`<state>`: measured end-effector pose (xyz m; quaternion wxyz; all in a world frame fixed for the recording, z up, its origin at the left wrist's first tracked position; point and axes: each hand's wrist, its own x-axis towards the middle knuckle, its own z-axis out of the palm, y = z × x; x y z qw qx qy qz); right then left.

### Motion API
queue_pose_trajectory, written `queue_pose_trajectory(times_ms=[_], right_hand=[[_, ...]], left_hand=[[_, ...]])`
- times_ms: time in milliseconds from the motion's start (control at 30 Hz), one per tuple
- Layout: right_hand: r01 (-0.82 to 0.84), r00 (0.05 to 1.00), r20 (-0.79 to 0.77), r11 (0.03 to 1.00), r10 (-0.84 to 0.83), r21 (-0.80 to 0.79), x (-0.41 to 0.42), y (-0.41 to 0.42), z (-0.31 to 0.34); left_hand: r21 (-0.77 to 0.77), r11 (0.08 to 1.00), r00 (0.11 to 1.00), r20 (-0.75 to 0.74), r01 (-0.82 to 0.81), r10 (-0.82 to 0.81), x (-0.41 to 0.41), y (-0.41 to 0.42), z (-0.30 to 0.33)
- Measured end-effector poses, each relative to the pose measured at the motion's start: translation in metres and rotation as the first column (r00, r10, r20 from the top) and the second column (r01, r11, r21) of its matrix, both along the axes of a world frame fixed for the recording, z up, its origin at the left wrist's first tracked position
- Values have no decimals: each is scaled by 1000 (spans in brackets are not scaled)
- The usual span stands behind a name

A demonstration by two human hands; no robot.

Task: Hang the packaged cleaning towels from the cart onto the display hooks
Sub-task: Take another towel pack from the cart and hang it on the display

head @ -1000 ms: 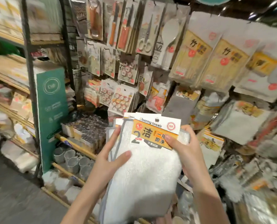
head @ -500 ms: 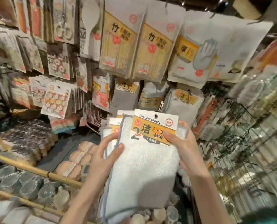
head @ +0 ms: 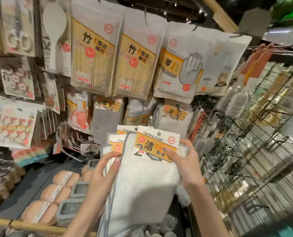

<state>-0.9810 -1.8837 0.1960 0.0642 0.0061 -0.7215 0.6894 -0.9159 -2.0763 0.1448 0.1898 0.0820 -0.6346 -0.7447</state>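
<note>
I hold a stack of packaged cleaning towels (head: 142, 182), white terry cloth with orange and white header cards, fanned so that three cards show. My left hand (head: 104, 173) grips the stack's left edge, thumb on the front towel. My right hand (head: 185, 161) holds the front towel's header card at its right side, thumb on the label. Straight above, the same kind of towel pack (head: 174, 117) hangs on the display wall, in the row under the glove packs. The cart is out of sight.
Bamboo stick packs (head: 94, 55) and glove packs (head: 180, 65) hang in the top row. A black wire grid panel (head: 255, 151) with empty hooks stands at the right. Below left, a shelf holds round sponges (head: 56, 194) and grey trays (head: 77, 189).
The view has swung right and closer to the display wall. The towel stack stays in both hands, and the hanging towel packs now sit directly above it.
</note>
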Motion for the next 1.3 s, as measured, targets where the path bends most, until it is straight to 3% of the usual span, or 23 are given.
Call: queue_pose_trajectory(times_ms=[167, 400, 667, 1300], right_hand=[[182, 982, -44, 983, -183, -36, -15, 9, -2], [179, 981, -72, 983, -181, -31, -56, 38, 8], [325, 942, -89, 946, -323, 10, -127, 54, 3], [356, 931, -113, 931, -347, 76, -182, 59, -6]], left_hand=[[50, 998, 999, 5, 42, -42, -27, -3, -1], [32, 999, 1000, -20, 24, -24, -50, 4, 9], [-38, 998, 999, -2, -50, 50, -63, 7, 17], [54, 998, 999, -39, -9, 12, -76, 26, 31]])
